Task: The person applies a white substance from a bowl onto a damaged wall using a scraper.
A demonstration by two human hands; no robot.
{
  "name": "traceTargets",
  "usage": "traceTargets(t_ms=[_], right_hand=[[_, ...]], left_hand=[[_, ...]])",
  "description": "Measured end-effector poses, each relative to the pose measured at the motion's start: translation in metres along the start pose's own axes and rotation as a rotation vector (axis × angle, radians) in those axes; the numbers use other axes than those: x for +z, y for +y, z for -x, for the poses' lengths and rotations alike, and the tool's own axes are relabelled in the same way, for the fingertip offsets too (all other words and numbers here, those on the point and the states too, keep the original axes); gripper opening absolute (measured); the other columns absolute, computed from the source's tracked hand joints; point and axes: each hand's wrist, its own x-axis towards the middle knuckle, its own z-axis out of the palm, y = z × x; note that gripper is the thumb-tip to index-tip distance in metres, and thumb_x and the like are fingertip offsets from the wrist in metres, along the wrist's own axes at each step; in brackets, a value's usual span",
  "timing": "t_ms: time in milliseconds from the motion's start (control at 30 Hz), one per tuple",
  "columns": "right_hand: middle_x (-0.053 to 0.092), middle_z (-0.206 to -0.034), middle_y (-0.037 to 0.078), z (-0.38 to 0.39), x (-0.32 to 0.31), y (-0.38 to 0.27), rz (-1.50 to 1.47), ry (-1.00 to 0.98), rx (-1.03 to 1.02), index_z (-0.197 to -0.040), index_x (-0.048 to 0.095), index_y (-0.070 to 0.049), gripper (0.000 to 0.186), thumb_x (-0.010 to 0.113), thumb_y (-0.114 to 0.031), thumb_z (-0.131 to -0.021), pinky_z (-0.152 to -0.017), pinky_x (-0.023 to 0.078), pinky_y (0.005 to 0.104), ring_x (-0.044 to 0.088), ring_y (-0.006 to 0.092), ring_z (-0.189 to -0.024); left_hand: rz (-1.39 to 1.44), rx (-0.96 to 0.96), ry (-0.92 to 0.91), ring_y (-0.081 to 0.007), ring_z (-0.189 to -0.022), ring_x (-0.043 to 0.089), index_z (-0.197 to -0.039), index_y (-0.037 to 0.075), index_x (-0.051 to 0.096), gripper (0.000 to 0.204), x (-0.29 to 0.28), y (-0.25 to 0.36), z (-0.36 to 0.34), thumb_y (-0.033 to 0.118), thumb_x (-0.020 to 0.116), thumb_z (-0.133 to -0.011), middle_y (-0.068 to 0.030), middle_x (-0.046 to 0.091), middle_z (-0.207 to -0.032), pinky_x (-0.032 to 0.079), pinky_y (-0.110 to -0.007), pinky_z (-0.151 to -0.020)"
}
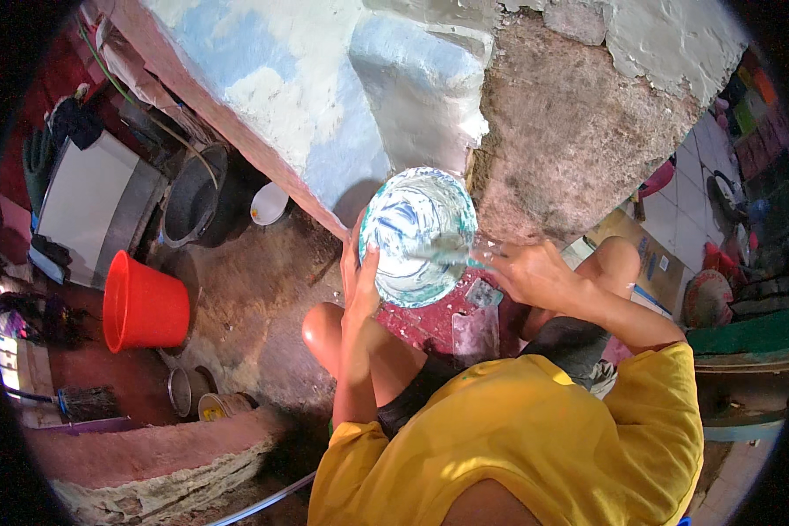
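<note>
A round plastic bowl [454, 189] with a teal rim is smeared inside with white and blue paste [398, 230]. My left hand [360, 279] grips the bowl's left side, its thumb over the rim. In my right hand [535, 275] is a teal-handled mixing tool [450, 251]. Its greyish end reaches into the paste at the bowl's right side; motion blurs it, so I cannot tell its exact kind. The bowl is held tilted above a red surface [409, 325], between my bent knees and the wall.
Ahead rises a wall [263, 83] of patchy white and blue, with a rough bare patch [579, 131]. To the left are a red bucket [146, 302], a dark tub [195, 197] and a white lid [269, 203]. Cardboard [644, 263] lies right of my knee.
</note>
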Motion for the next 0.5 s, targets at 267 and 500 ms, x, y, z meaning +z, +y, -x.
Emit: traceTargets(t_ms=[267, 500], right_hand=[[0.067, -0.082, 0.015, -0.043, -0.078, 0.032, -0.316, -0.055, 0.056, -0.107, 0.068, -0.015, 0.031, 0.066, -0.026, -0.078, -0.068, 0.049, 0.0452, 0.064, 0.0352, -0.074], [0.067, -0.081, 0.015, -0.056, -0.083, 0.043, -0.293, -0.174, -0.046, -0.097, 0.071, -0.011, 0.027, 0.068, -0.029, -0.077, -0.066, 0.049, 0.0419, 0.064, 0.0339, -0.076]], left_hand=[[0.374, -0.134, -0.109, -0.023, -0.117, 0.047, -0.135, -0.005, 0.037, 0.066, -0.019, -0.011, 0.011, 0.039, 0.053, -0.089, -0.0159, 0.051, -0.127, 0.036, -0.035, -0.1], [0.44, -0.141, -0.158, -0.022, -0.117, 0.048, -0.136, -0.005, 0.037, 0.065, -0.024, -0.001, 0.006, 0.038, 0.052, -0.09, -0.0148, 0.05, -0.128, 0.035, -0.034, -0.101]])
